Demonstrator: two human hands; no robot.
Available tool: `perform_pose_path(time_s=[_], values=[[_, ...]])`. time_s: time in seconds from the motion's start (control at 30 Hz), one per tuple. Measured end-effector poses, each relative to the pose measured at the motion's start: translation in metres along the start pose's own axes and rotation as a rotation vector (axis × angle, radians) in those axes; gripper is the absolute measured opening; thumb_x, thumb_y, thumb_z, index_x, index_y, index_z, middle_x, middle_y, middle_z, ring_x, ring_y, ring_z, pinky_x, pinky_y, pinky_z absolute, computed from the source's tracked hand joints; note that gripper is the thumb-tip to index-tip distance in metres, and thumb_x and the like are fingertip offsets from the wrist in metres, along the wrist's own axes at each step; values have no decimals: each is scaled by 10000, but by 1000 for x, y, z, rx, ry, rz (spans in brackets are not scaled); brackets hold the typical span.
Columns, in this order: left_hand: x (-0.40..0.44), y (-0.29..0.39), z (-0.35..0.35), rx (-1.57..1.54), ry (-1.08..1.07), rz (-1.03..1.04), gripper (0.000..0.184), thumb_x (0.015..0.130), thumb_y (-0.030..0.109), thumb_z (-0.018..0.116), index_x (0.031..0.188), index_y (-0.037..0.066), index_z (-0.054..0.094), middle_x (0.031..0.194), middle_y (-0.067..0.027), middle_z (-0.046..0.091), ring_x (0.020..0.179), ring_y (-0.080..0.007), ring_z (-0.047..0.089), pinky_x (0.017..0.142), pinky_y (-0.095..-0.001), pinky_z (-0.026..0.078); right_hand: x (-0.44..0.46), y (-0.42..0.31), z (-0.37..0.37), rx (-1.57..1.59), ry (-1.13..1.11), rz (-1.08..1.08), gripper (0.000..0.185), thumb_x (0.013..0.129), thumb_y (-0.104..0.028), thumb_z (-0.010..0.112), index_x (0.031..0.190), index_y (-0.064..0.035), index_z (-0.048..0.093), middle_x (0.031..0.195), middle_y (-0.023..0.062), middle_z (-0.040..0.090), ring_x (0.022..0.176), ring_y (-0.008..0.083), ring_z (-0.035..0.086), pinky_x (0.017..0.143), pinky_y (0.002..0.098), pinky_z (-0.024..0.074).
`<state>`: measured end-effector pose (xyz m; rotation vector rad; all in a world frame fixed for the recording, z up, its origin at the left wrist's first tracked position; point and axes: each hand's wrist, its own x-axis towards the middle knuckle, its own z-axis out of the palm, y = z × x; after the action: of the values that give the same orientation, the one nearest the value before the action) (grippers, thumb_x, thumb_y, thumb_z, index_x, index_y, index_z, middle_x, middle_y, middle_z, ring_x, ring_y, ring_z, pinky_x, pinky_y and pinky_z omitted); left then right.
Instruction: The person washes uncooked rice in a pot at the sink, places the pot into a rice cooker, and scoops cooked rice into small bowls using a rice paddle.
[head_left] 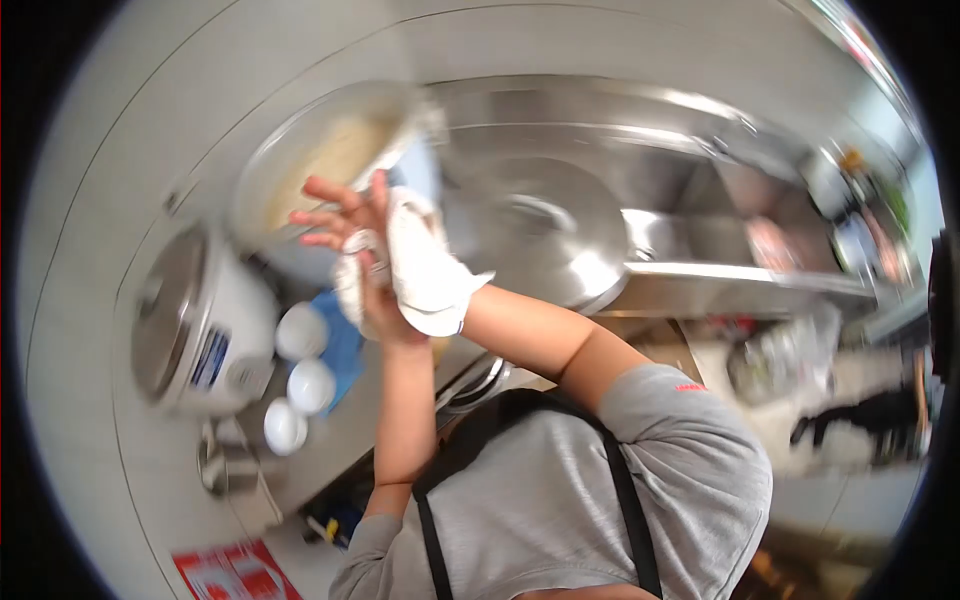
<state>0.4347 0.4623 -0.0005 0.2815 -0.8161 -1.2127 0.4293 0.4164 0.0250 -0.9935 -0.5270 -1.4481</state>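
Both hands are raised together in front of me, beside a large pot with pale, cloudy contents. A white cloth lies around them, bunched on both sides of my left hand. My left hand appears to have its fingers spread toward the pot. The cloth largely covers my right hand, which seems to be closed on it against the left hand. Overlap and motion blur make it hard to tell which fingers belong to which hand.
A round metal lid lies on the steel counter to the right of the pot. Beyond it is a sink. On the left stand a rice cooker, several white bowls and a blue cloth.
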Motion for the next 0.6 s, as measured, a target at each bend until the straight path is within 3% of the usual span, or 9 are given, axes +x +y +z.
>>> perform_pose_path(time_s=[0.07,0.2,0.27,0.3,0.4,0.43,0.47,0.53,0.6], values=[[7,-25,15,-234,-101,-209,621,901,413,445,1352,26,266,1348,-118,350,1239,-274,367,1029,-417,307,2,-70,-15,-75,201,319,710,921,-550,228,1372,-3,239,1359,136,326,1172,276,438,958,356,379],[12,-96,78,-14,48,-259,491,942,345,387,1324,40,341,1309,-100,407,1208,-220,397,993,-343,339,-23,-155,-45,-146,412,66,613,950,-467,248,1373,-23,259,1343,141,340,1201,259,418,981,360,366],[5,-139,92,238,-103,-227,495,937,340,410,1318,31,348,1295,-97,416,1180,-209,416,978,-333,348,-38,-203,-65,-379,472,-4,573,961,-430,265,1376,-35,262,1349,149,334,1209,260,411,985,358,362],[4,-165,91,351,-188,-202,496,934,338,421,1315,27,352,1289,-96,421,1167,-203,425,971,-328,352,-47,-228,-70,-546,472,-41,541,974,-341,293,1377,12,223,1345,144,315,1204,246,402,982,333,346],[-11,-250,120,657,-499,-72,503,925,331,455,1305,14,362,1269,-91,435,1126,-186,454,949,-313,366,-85,-321,-75,-1580,162,-105,465,970,-305,310,1302,8,394,1341,159,295,1245,249,342,1026,350,276],[-32,-244,168,110,-254,-498,488,915,292,479,1288,-9,385,1255,-75,450,1111,-171,460,937,-303,370,-93,-358,-65,-1502,153,-83,448,965,-309,327,1264,-1,455,1299,163,347,1234,258,360,1017,349,291],[-34,-260,170,142,-328,-662,474,893,250,514,1261,-30,413,1223,-79,480,1109,-176,465,938,-311,375,-97,-398,-64,-1186,159,7,450,959,-330,348,1244,-1,464,1282,157,370,1202,280,381,999,369,306],[-61,-262,194,133,-724,-850,454,869,213,551,1242,-19,440,1189,-72,497,1104,-172,463,933,-307,373,-101,-478,-82,-1194,467,-390,358,947,-269,390,1118,14,527,1181,158,438,1124,268,425,928,370,351],[-109,-306,199,190,-902,-858,416,857,181,571,1219,7,460,1152,-64,507,1082,-164,468,931,-301,368,-94,-512,-91,-2009,941,-1050,254,905,-194,429,1021,3,541,1119,162,454,1048,274,456,873,381,366]])
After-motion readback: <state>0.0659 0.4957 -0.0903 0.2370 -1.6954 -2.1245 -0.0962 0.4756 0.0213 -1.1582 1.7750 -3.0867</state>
